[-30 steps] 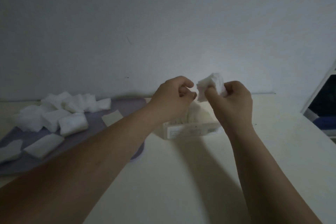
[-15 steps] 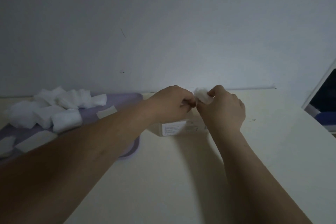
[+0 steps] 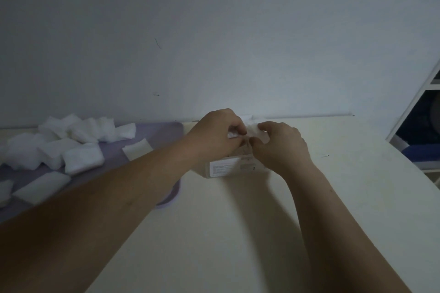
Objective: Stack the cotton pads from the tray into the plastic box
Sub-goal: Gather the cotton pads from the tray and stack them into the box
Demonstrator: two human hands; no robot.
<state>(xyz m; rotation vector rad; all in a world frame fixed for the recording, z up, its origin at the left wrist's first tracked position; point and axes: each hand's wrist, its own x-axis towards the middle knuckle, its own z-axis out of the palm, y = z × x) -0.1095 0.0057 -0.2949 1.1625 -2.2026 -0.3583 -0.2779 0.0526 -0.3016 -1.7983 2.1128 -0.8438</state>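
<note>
A dim, plain room, likely in a home: a cream tabletop (image 3: 238, 233) pushed against a bare white wall (image 3: 214, 31), a lilac tray (image 3: 164, 133) of cotton pads (image 3: 83, 158) at the left, and a white shelf unit (image 3: 414, 112) at the far right.

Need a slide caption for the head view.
Both hands press cotton pads into the plastic box beside the tray.

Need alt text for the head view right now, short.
Both hands, left hand and right hand, press cotton pads into the plastic box on a cream table. More loose pads lie on the purple tray at left.
</note>
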